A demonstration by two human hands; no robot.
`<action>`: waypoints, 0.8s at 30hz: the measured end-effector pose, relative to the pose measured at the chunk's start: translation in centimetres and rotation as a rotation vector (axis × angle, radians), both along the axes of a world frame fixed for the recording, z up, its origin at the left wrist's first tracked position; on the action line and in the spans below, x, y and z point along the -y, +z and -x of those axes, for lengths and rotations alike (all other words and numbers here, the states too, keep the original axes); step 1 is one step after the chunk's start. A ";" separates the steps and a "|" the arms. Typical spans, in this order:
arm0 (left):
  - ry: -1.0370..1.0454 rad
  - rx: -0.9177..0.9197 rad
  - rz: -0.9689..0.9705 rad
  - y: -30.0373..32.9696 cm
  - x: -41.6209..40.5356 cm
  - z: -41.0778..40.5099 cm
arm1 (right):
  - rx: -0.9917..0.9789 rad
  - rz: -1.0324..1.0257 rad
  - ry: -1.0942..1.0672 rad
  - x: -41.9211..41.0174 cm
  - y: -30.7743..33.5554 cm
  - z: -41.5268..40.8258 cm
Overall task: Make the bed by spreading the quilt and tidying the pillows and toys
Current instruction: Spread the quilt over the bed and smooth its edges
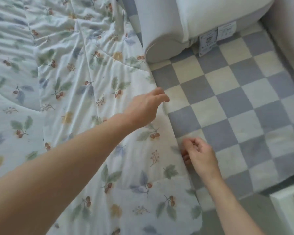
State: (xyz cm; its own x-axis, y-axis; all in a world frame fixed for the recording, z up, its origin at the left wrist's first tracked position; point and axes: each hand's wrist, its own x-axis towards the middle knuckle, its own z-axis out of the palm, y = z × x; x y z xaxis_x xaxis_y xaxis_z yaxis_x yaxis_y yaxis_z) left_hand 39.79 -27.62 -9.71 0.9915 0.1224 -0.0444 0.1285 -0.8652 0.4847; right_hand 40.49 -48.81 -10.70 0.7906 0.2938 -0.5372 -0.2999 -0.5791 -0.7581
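A white quilt (85,92) printed with leaves and acorns lies wrinkled across the left of the bed. Its right edge runs diagonally over the blue-and-cream checkered sheet (236,99). My left hand (148,107) reaches over that edge with its fingers loosely curled and apart, holding nothing that I can see. Lower down, my right hand (200,156) has its curled fingertips against the same edge, and whether they pinch the fabric is unclear. A white pillow (202,19) with tags lies at the top right on the sheet.
A pale padded wall or headboard (288,34) borders the bed on the right. At the bottom right corner sits a white object (285,207) with a brown patch. The quilt bunches into folds at the top left.
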 end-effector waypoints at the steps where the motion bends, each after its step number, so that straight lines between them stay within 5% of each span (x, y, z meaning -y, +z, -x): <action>1: -0.108 -0.100 -0.027 0.1 1.3 0.7 | 0.004 0.013 0.006 1.7 0.3 1.5; 6: -0.354 -0.392 -0.238 0.5 7.1 2.6 | -0.101 0.195 0.261 8.5 -1.1 7.4; 15: -0.039 0.049 -0.052 -2.6 13.5 5.6 | 0.079 0.067 -0.017 15.3 -4.2 11.4; 20: 0.640 0.230 0.085 -3.0 16.6 15.7 | -0.060 0.033 0.102 16.3 -3.4 11.5; 24: 1.223 0.092 0.109 -3.7 16.9 28.0 | -0.045 0.116 0.191 16.3 -3.5 11.6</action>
